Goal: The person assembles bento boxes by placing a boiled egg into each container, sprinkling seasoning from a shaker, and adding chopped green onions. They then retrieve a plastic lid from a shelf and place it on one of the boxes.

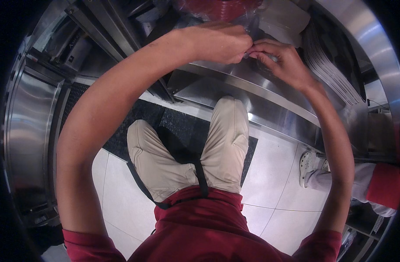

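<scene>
My left hand (228,44) is closed, its fingers curled and mostly hidden behind its back. Thumb and fingers of my right hand (285,63) pinch together right beside it, so the two hands nearly touch. Between them shows a small bit of greyish, translucent plastic (247,55); its full shape is hidden. Just beyond my left hand lies a red, ridged round thing (221,9) wrapped in clear film, cut off by the top edge. A stack of thin white flat pieces (328,67) stands on edge to the right of my right hand.
Below my hands runs a stainless steel shelf edge (256,89). Metal rails (101,30) rise at the far left, and a steel cabinet (29,135) stands on my left. A black mat (141,118) lies underfoot. At right, another person's pale clog (305,169) is on the tiles.
</scene>
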Motion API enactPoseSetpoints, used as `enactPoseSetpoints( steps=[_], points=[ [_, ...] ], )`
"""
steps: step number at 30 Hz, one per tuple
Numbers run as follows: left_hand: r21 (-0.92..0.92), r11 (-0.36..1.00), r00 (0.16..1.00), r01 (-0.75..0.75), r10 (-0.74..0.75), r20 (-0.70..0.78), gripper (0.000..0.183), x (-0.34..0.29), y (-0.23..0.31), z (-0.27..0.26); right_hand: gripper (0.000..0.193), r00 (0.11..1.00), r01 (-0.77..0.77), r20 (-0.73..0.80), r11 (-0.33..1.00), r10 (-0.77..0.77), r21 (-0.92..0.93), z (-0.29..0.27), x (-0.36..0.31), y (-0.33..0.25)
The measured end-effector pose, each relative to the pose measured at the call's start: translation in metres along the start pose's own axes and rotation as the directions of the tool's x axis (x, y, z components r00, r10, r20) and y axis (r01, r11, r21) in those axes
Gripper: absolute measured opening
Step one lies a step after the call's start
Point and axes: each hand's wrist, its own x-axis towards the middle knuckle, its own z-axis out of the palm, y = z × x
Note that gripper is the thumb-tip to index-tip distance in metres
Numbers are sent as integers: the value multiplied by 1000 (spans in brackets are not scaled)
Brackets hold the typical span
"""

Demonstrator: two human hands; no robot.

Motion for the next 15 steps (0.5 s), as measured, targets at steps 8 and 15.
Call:
enactPoseSetpoints(
  steps=[8, 15],
  points=[
    [-59, 998, 983, 2, -13, -181, 18, 0, -4, 15, 22, 998, -52, -19, 998, 53, 39, 1, 1, -5],
    [-313, 930, 976, 191, -215, -42, 20, 3, -3, 12, 23, 989, -137, 76, 986, 130, 92, -8, 11, -1]
  ],
)
